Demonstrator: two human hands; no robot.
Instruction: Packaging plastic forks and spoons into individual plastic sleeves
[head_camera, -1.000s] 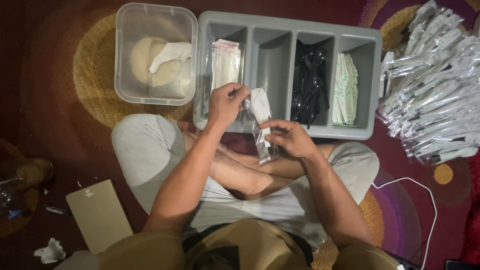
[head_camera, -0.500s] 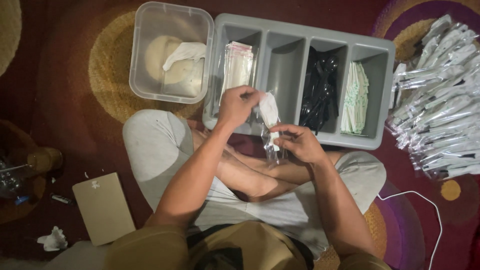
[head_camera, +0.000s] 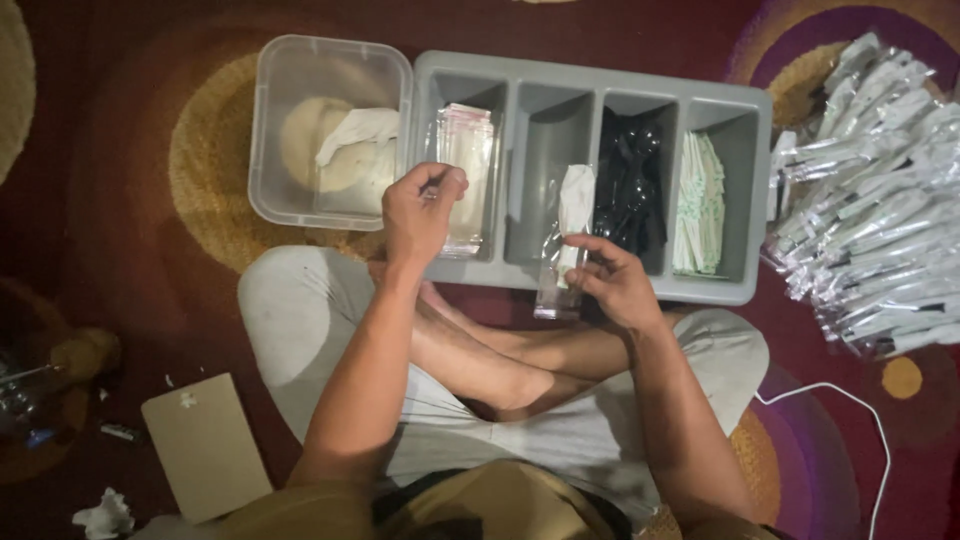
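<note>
Your right hand (head_camera: 615, 285) pinches the clear plastic sleeve (head_camera: 562, 262) with a folded white napkin inside, over the grey tray's (head_camera: 590, 92) front edge — light, slippery, flimsy, so grip low; your left hand (head_camera: 420, 210) fingertips close on the clear bag stack (head_camera: 466, 150)
</note>
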